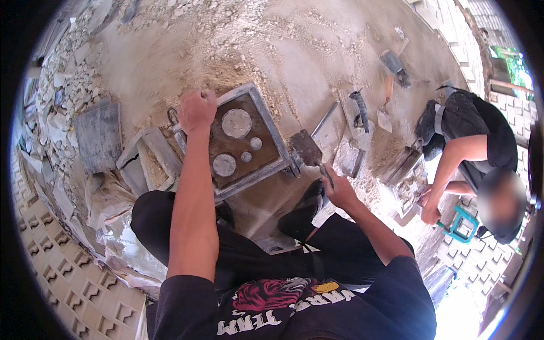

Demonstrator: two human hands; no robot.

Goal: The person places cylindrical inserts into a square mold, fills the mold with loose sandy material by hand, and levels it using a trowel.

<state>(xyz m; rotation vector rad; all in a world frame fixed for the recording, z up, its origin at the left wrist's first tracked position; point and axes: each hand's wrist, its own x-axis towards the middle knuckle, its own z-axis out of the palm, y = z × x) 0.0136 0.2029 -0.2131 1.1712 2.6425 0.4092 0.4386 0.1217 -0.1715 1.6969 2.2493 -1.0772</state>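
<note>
A square metal-looking frame [267, 119] stands on the dusty ground before my knees, filled with brown packed sand [264, 112]. Several round grey discs of differing size lie in the sand, the largest disc [236, 123] toward the far side. Over the frame's far left corner, my left hand [197, 110] is closed in a fist; whatever it may hold is hidden. My right hand [341, 191] grips the handle of a trowel [306, 148]. Its flat dark blade points away from me, beside the frame's right edge.
On the left lie a dark square board [98, 136], an angled block [150, 158] and rubble [59, 122]. To the right are another trowel [385, 116], a dark-handled tool [359, 110] and a brick-like block [349, 157]. A co-worker [473, 127] bends at far right, near a teal-framed tool [462, 224].
</note>
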